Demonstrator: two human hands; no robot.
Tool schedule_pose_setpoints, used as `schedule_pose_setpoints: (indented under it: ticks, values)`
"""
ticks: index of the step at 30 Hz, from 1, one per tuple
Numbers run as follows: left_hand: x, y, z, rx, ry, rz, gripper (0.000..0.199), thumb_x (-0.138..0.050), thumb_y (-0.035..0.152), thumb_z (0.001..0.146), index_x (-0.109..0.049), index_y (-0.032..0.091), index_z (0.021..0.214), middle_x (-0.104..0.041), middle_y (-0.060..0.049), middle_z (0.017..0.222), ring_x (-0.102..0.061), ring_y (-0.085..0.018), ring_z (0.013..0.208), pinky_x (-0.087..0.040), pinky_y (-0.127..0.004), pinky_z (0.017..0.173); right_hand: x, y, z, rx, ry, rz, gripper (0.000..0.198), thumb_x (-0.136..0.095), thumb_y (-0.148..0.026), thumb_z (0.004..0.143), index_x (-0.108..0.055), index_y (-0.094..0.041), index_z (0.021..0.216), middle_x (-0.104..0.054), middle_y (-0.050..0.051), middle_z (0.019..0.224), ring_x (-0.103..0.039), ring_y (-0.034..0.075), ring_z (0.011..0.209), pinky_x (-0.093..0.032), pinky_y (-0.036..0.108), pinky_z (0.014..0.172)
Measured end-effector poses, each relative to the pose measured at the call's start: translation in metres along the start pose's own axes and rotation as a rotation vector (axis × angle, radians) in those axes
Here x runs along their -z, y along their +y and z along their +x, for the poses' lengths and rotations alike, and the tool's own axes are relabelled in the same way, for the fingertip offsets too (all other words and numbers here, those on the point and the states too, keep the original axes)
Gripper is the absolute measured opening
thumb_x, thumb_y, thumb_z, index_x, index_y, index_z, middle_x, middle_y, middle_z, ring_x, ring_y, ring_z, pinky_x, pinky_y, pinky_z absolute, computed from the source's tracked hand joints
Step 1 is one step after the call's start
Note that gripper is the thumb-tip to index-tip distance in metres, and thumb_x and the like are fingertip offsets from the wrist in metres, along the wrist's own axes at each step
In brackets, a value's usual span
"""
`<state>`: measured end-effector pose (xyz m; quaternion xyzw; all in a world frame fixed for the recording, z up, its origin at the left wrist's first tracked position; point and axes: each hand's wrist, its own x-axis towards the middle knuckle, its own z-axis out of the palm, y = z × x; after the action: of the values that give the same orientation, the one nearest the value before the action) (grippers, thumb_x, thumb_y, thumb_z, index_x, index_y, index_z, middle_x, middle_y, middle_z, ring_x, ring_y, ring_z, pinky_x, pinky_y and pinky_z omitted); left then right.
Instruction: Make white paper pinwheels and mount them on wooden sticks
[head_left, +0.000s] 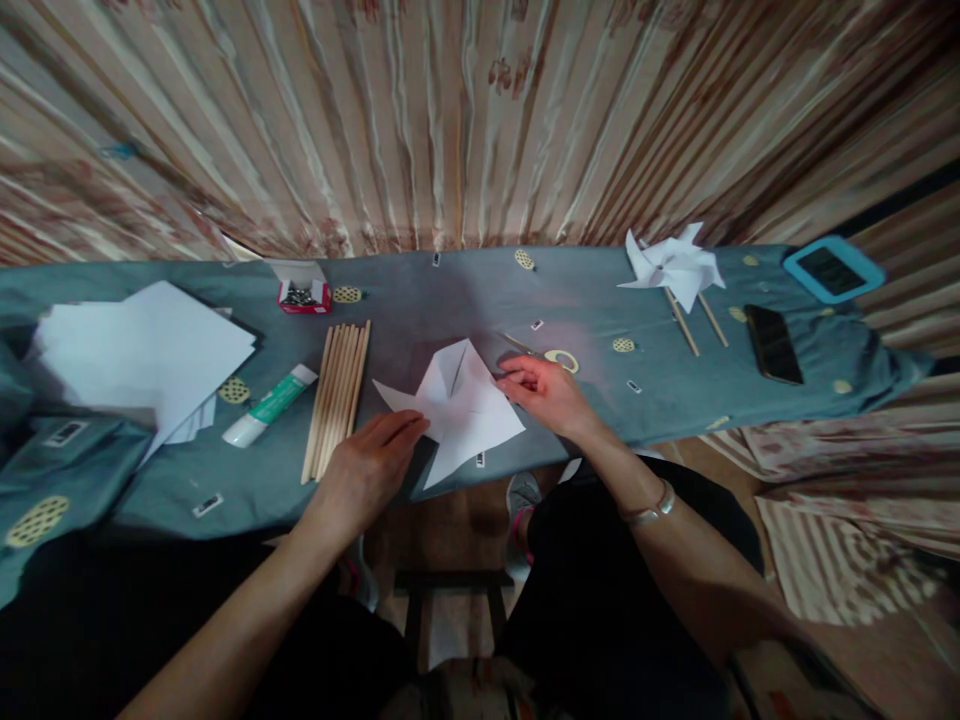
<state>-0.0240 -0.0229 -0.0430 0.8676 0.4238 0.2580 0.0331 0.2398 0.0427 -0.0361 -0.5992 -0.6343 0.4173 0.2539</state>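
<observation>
A white sheet of paper (480, 410), slit in from its edges, lies on the cloth in front of me with some flaps raised. My left hand (375, 455) pinches the paper at its left side, fingers closed together. At the right edge of the sheet, my right hand (544, 392) has its thumb and fingers closed on the paper. Scissors (559, 358) with yellow handles lie just beyond my right hand, partly hidden by it. To the left of the paper rests a row of wooden sticks (337, 400).
A glue stick (270, 405), a pile of white paper (142, 350) and a red box of small metal pieces (304, 290) lie left. Paper pinwheels on sticks (675, 268), a phone (772, 343) and a blue-framed device (834, 270) lie right. A curtain (450, 120) hangs behind.
</observation>
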Motion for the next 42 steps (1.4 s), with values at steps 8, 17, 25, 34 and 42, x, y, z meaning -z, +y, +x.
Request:
schedule_pose_setpoints:
  ticks: [8,17,25,34,42]
  values:
    - [0.002,-0.017,0.004,0.087,-0.008,-0.072,0.027,-0.044,0.013,0.093,-0.063,0.017,0.112,-0.064,-0.013,0.122,-0.064,-0.024,0.109,-0.056,-0.04,0.091,-0.006,-0.002,-0.006,-0.154,-0.071,0.182,0.042,-0.07,-0.027,0.07,-0.061,-0.016,0.11,-0.07,0.001,0.07,-0.063,0.014,0.059,-0.05,0.029,0.057]
    - [0.009,-0.014,0.008,0.115,0.055,0.092,0.035,-0.052,0.017,0.091,-0.051,0.026,0.125,-0.045,-0.013,0.144,-0.041,-0.034,0.134,-0.044,-0.055,0.102,-0.012,-0.008,-0.02,-0.082,-0.065,0.028,0.042,-0.066,-0.027,0.076,-0.059,-0.018,0.117,-0.073,0.0,0.074,-0.064,0.014,0.061,-0.049,0.027,0.059]
    - [-0.008,0.012,0.005,-0.077,-0.062,0.017,0.025,-0.062,0.028,0.088,-0.061,0.017,0.11,-0.067,-0.012,0.108,-0.06,-0.03,0.1,-0.054,-0.044,0.08,-0.012,-0.023,-0.027,0.085,0.006,-0.29,0.027,-0.055,-0.025,0.088,-0.064,-0.019,0.113,-0.075,0.002,0.084,-0.067,0.016,0.072,-0.048,0.027,0.068]
    - [-0.019,0.009,0.006,-0.094,-0.069,-0.004,0.019,-0.053,0.023,0.092,-0.066,0.015,0.104,-0.069,-0.01,0.1,-0.063,-0.027,0.094,-0.054,-0.042,0.086,-0.013,-0.042,-0.028,0.095,-0.004,-0.396,0.029,-0.052,-0.029,0.092,-0.063,-0.02,0.118,-0.076,0.004,0.094,-0.07,0.02,0.086,-0.048,0.029,0.078]
    - [-0.017,0.008,0.005,-0.161,-0.086,0.031,0.025,-0.042,0.017,0.095,-0.067,0.018,0.101,-0.07,-0.009,0.097,-0.064,-0.025,0.092,-0.054,-0.039,0.085,-0.014,-0.052,-0.028,0.131,0.005,-0.413,0.03,-0.05,-0.031,0.094,-0.064,-0.019,0.118,-0.076,0.006,0.095,-0.07,0.021,0.088,-0.048,0.03,0.08]
